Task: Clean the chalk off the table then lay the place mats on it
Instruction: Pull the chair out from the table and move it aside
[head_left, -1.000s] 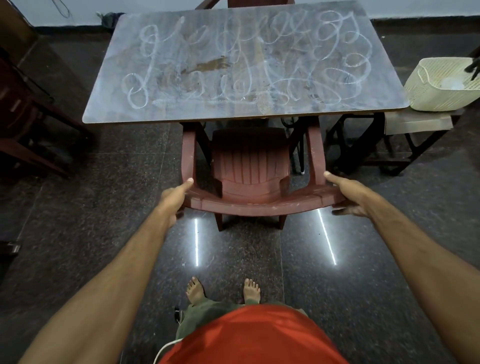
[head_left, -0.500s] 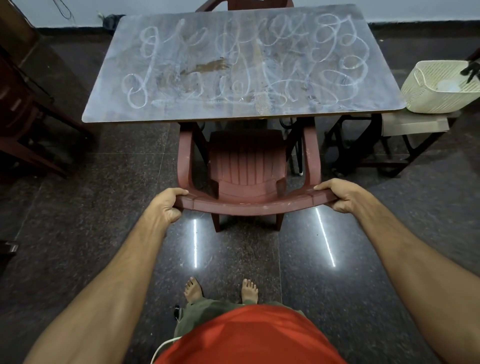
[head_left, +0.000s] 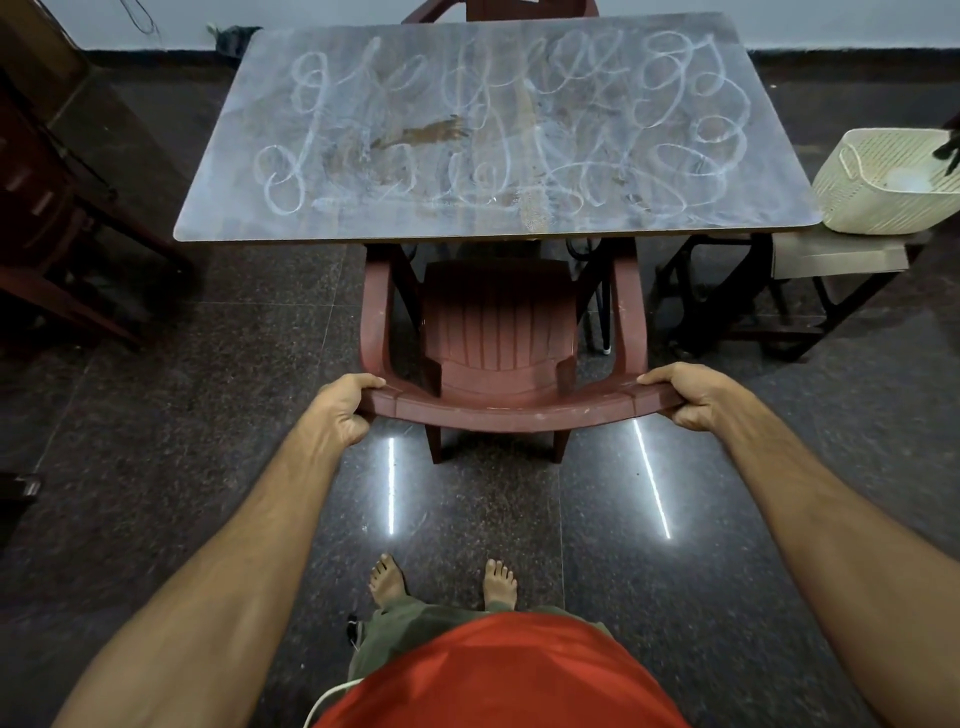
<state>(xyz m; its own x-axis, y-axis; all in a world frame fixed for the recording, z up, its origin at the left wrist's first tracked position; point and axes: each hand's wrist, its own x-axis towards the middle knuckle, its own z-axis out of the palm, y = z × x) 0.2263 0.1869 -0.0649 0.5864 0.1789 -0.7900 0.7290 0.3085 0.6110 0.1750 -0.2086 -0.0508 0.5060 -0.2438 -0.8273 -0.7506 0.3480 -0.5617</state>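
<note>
At the far left stands dark wooden furniture (head_left: 47, 218) on the polished stone floor (head_left: 182, 415). The left hand (head_left: 340, 410) grips the left end of the top rail of a reddish-brown plastic chair (head_left: 501, 332), fingers curled under the rail and thumb lying over it. The chair is tucked partly under the near edge of the table (head_left: 249, 218), whose grey top is covered in looping white chalk scribbles (head_left: 493, 130) with a brown worn patch near its middle. The right hand (head_left: 693, 397) grips the rail's right end in the same way, fingers wrapped round it. Right of the table a cream woven basket (head_left: 872, 202) rests on a low stand (head_left: 831, 260). No place mats can be made out.
</note>
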